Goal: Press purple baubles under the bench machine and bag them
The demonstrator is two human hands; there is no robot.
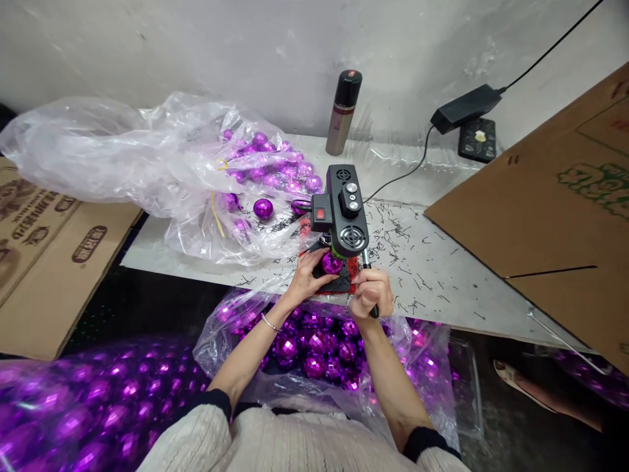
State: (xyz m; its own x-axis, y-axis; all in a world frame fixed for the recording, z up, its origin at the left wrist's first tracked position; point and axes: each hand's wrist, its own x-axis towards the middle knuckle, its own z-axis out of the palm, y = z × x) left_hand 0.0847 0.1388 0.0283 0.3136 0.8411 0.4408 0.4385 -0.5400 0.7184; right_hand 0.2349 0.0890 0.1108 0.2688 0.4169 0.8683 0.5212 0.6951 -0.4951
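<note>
Under the head of a small black press machine [348, 210] sits a shiny purple ball [332, 263], gripped between the thumb and fingers of my left hand [310, 275]. My right hand [372, 292] is wrapped round the black lever handle [375, 311] at the machine's right side. The machine stands on a base with red edges near the table's front edge. Another purple ball [263, 209] lies on the table left of the machine, beside a clear plastic bag [196, 196] with several purple balls in it.
An open bag of purple balls [314, 347] lies below the table edge. A spray can [344, 113] and a power adapter [466, 108] with a cable are behind. Cardboard boxes [550, 229] flank the table [442, 288], strewn with dark bits. A person's foot [525, 387] shows lower right.
</note>
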